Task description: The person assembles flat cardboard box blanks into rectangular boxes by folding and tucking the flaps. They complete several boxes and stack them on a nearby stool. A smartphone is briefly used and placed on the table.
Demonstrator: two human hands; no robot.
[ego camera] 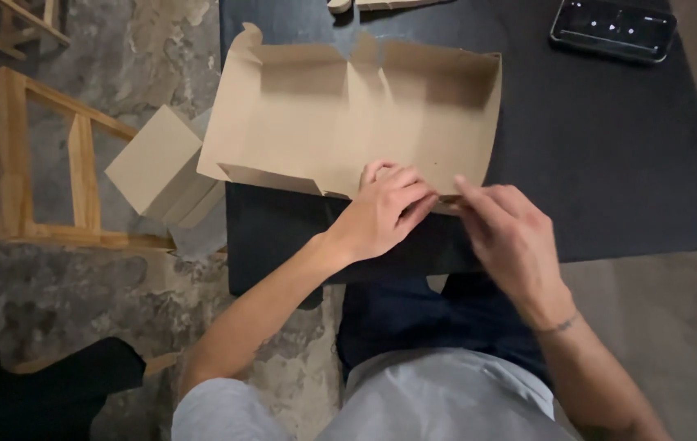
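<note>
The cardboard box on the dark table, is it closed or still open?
Open. The cardboard box lies spread with walls partly raised and inside empty; left hand and right hand press its near edge.
</note>
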